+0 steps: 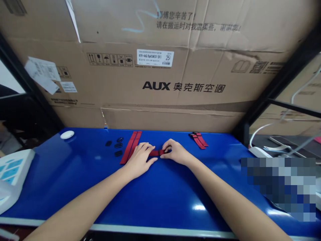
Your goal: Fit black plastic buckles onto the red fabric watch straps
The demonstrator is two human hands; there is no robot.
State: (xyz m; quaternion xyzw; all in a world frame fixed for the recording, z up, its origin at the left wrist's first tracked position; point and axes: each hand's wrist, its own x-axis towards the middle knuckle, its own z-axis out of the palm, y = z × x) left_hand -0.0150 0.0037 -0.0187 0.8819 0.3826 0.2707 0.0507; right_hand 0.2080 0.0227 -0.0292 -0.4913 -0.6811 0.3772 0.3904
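Observation:
A short red strap (154,153) with a dark buckle near its right end lies between my hands on the blue table. My right hand (175,152) pinches the strap's right end beside the buckle. Over the strap's left part rests my left hand (141,157), fingers apart and thumb stretched out, with its fingertips on the strap. Two longer red straps (131,147) lie side by side, partly under my left hand. Several small black buckles (118,145) sit to their left. Farther right are red straps with black buckles (200,140).
The blue table (150,201) ends at a large cardboard sheet (112,93) standing behind it. A white oval object (67,135) is at the back left, a white device (15,174) at the left edge. White cables and a pixelated area are at the right.

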